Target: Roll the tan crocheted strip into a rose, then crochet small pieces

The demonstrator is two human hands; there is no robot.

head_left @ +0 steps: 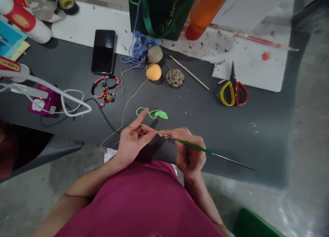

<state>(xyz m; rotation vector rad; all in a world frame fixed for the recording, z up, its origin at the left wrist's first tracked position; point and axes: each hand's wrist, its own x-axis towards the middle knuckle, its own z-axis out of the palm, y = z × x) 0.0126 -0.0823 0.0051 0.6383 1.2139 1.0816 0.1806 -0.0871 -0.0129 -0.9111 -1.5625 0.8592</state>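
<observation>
The left hand (132,137) and right hand (190,149) work close together over the near edge of the dark worktop (244,144), neither spread. The left thumb and fingers pinch a tiny tan crochet piece (159,133) at the tip of a green-handled crochet hook (195,147), which the right hand grips between its fingers and thumb. Tan thread (125,107) runs from the left hand to an orange yarn ball (153,72) ahead. Just beyond the left fingertips lies a green crocheted leaf (162,115); well right of the hands sit yellow-and-red-handled scissors (234,93).
</observation>
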